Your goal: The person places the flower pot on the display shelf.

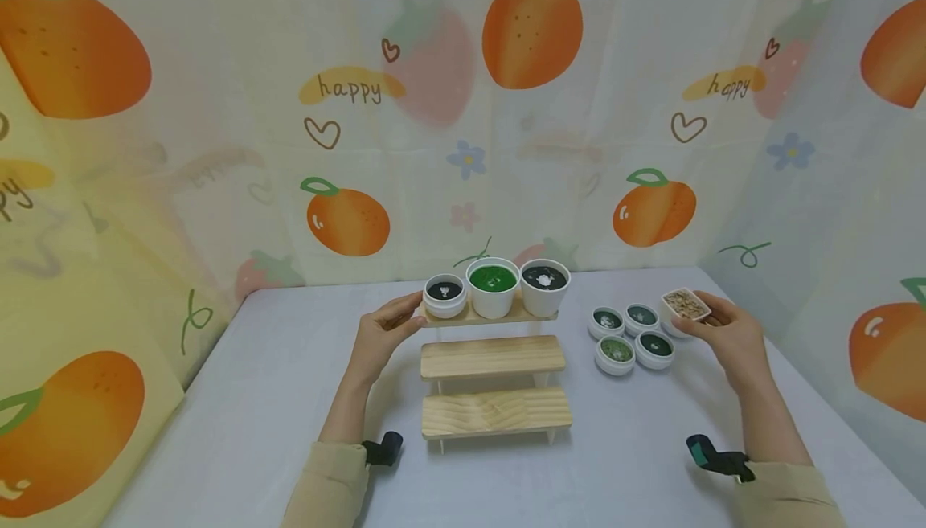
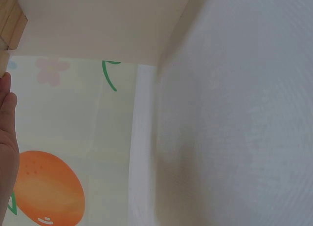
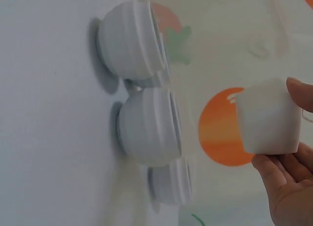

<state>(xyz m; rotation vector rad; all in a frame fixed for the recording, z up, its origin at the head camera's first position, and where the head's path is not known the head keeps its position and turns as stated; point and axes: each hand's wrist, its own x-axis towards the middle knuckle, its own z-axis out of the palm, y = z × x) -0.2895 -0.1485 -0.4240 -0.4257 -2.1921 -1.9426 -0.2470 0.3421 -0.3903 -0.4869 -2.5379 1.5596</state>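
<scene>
My right hand (image 1: 734, 335) grips a small white square pot (image 1: 686, 304) with beige grain-like bits on top; in the right wrist view this pot (image 3: 269, 118) is held up off the table between thumb and fingers. My left hand (image 1: 383, 335) is at the left end of the top wooden shelf (image 1: 492, 317), its fingertips at the board's end beside a round white pot (image 1: 444, 307) with dark filling. Next to that pot stand a white cup with green filling (image 1: 493, 296) and one with dark filling (image 1: 546, 296). In the left wrist view straight fingers (image 2: 7, 108) reach the board.
Several round white pots (image 1: 654, 355) with green or dark fillings stand together right of the stepped stand, below the held pot. The stand's middle board (image 1: 493, 357) and lower board (image 1: 496, 413) hold nothing. A fruit-print cloth (image 1: 535, 190) hangs behind the white table (image 1: 275, 391).
</scene>
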